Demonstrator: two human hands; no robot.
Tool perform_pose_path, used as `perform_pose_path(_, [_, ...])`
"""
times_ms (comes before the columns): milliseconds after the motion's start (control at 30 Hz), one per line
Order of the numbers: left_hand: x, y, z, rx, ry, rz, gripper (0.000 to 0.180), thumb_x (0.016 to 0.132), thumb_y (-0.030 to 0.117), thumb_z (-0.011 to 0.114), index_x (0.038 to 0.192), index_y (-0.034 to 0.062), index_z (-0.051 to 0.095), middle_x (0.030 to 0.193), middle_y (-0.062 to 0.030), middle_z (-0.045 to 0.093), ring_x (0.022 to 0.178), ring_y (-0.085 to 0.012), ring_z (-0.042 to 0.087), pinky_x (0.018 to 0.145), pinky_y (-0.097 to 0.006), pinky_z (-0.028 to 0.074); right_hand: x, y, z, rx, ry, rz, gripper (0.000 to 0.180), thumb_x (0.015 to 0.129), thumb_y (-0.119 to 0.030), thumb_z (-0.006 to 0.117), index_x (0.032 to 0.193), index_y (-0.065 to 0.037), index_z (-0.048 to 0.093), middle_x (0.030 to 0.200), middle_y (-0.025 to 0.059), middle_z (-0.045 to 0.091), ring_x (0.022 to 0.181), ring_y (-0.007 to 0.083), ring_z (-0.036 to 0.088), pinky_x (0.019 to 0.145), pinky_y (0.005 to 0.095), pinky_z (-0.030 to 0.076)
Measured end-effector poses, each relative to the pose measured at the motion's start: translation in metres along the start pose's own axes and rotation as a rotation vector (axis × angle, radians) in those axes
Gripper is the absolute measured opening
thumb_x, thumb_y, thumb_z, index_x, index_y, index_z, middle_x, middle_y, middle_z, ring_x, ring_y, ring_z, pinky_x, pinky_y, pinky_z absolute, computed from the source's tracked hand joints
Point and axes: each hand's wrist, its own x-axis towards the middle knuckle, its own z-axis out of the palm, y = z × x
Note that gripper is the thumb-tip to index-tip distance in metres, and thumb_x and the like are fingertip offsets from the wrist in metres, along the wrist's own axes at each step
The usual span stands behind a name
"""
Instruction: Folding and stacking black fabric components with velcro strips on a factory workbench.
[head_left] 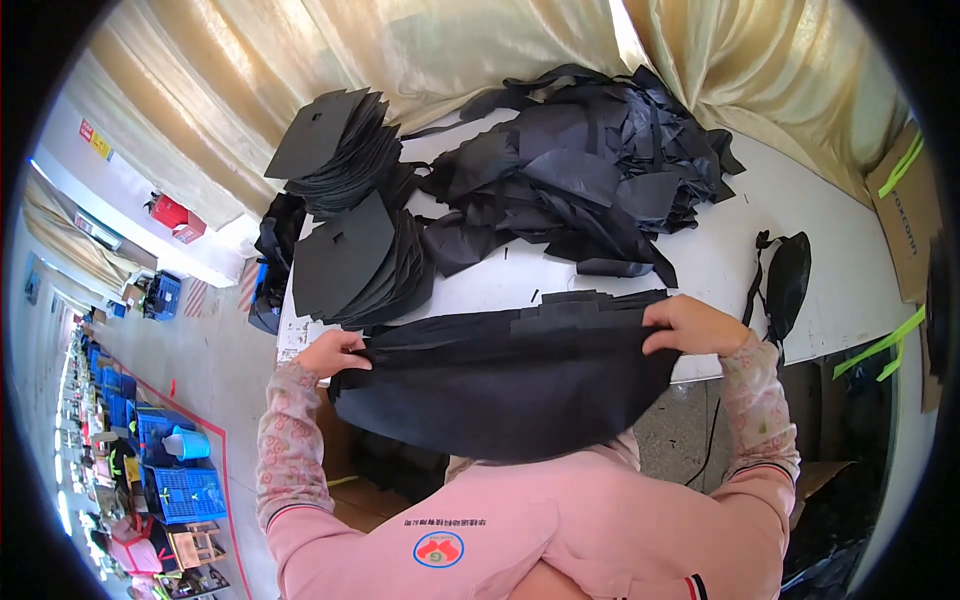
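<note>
The black fabric bundle [505, 385] stretches crosswise between left hand [330, 353] and right hand [690, 325], fingers pinching each end equally.

2 hands [330, 352] [690, 325]; 2 stacks black cut panels [335, 150] [355, 260]; 1 loose fabric heap [580, 170]; 1 black pouch [787, 280].

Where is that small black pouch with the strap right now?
In the head view, the black pouch lies on the white table at the person's right, just beyond the right hand and to the right of the loose heap of black fabric pieces.
</note>
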Motion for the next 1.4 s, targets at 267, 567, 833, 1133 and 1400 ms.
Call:
perform_pose_path(267, [0.032, -0.007, 0.019, 0.105, -0.067, 0.004, 0.031, 0.083, 0.027, 0.077, 0.087, -0.0017, 0.066, 0.069, -0.0106, 0.06, 0.068, -0.0158, 0.053, 0.065, -0.034, 0.044, 0.02, 0.012, 0.02, -0.584, 0.224, 0.298, 0.027, 0.075, -0.021, 0.075, 0.095, -0.005, 0.067, 0.088, 0.0165, 0.067, 0.084, 0.0303, 0.065, 0.074, 0.0433, 0.051])
perform_pose_path(567, [0.04, -0.021, 0.012, 0.172, -0.175, -0.18, 0.041, 0.087, 0.036, 0.072, 0.083, -0.0039, 0.063, 0.062, -0.0095, 0.053, 0.061, -0.0136, 0.049, 0.059, -0.037, 0.041, 0.043, -0.018, 0.117, -0.534, 0.193, -0.249, 0.086, 0.075, -0.045, 0.074, 0.147, -0.012, 0.04, 0.155, 0.0154, 0.031, 0.144, 0.0335, 0.027, 0.118, 0.0514, 0.021])
perform_pose_path(833, [0.003, -0.027, -0.033, -0.291, -0.118, -0.328, 0.02, 0.089, 0.016, 0.068, 0.098, -0.0008, 0.071, 0.079, -0.0068, 0.068, 0.064, -0.0131, 0.064, 0.058, -0.027, 0.053, 0.045, -0.004, 0.118, -0.541, 0.117, -0.219, 0.09, 0.077, -0.054, 0.069, 0.15, -0.015, 0.035, 0.157, 0.016, 0.027, 0.145, 0.0352, 0.024, 0.118, 0.0523, 0.018])
perform_pose_path(1133, [-0.048, -0.056, -0.022, -1.294, 0.075, 0.381, 0.024, 0.093, 0.023, 0.066, 0.104, 0.002, 0.063, 0.088, -0.0093, 0.067, 0.068, -0.0164, 0.067, 0.056, -0.029, 0.056, 0.049, -0.008, 0.117, -0.524, 0.113, -0.245, 0.09, 0.077, -0.053, 0.07, 0.15, -0.014, 0.035, 0.157, 0.0167, 0.027, 0.146, 0.0361, 0.023, 0.118, 0.0528, 0.018])
perform_pose_path(1400, [-0.035, -0.059, 0.056, -1.239, 0.813, -0.117, 0.017, 0.093, 0.02, 0.067, 0.096, 0.0044, 0.062, 0.078, -0.0048, 0.068, 0.06, -0.0129, 0.065, 0.059, -0.024, 0.055, 0.049, -0.009, 0.115, -0.519, 0.092, -0.252, 0.091, 0.076, -0.05, 0.073, 0.15, -0.014, 0.035, 0.157, 0.0176, 0.026, 0.146, 0.0361, 0.023, 0.118, 0.0527, 0.018])
